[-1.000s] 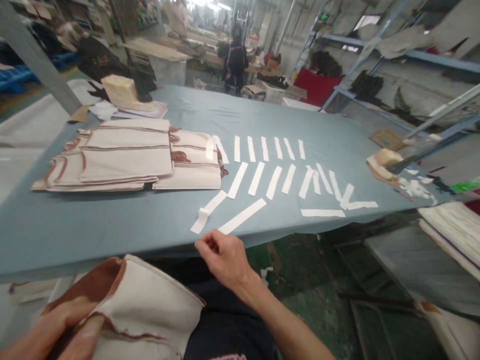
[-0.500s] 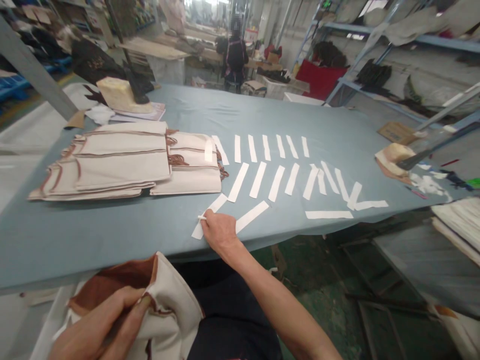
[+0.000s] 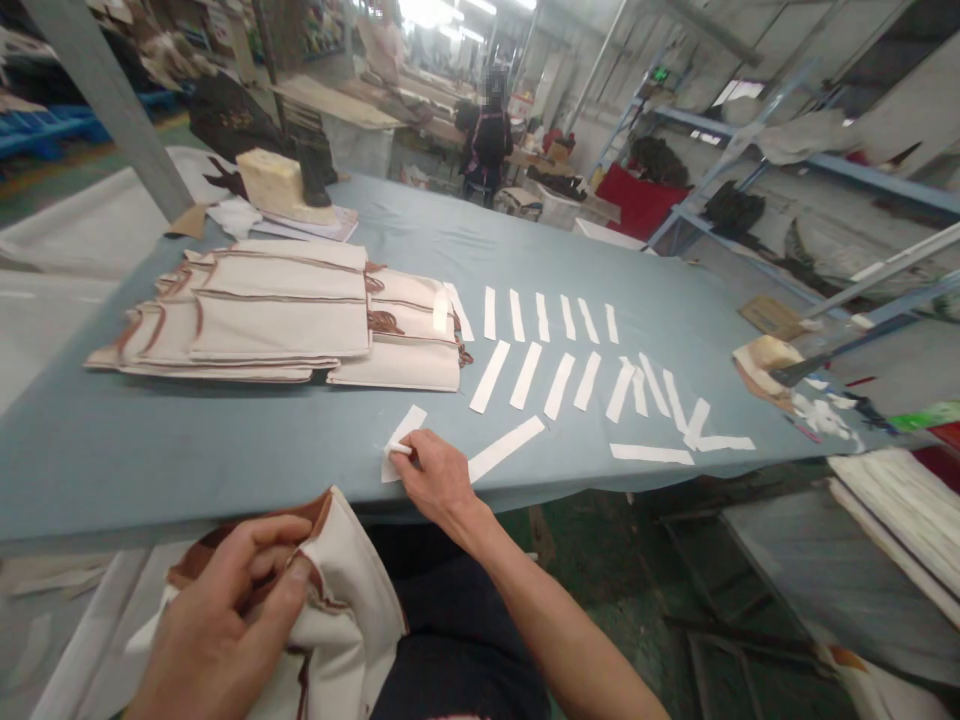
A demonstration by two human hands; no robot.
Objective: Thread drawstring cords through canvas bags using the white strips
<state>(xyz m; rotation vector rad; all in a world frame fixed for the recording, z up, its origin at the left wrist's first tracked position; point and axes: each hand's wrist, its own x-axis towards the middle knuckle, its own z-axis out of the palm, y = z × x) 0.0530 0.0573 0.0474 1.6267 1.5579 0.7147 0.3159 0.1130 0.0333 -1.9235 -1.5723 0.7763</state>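
Note:
My left hand (image 3: pixel 232 610) is closed on the brown-trimmed edge of a cream fabric bag (image 3: pixel 360 590), which hangs at the table's front edge by my lap. Its brown lining shows at the opening. Between the fingers of my right hand (image 3: pixel 439 475) is a short thin white stick (image 3: pixel 400 448). That hand rests low over a white strip (image 3: pixel 409 422) near the front of the table, covering part of it. Just right of the hand lies another loose white strip (image 3: pixel 508 446).
Stacked cream bags (image 3: pixel 277 325) with brown ties lie left on the blue-grey table (image 3: pixel 247 440). Several white strips (image 3: pixel 561 386) form rows to their right. Yellowish blocks stand at the back left (image 3: pixel 271 182) and far right (image 3: pixel 772 352). A person (image 3: pixel 487 140) is in the background.
My right hand has drawn the strip under it slightly left, away from the rows. The fingers of my left hand have shifted up over the bag's edge. The view has tilted.

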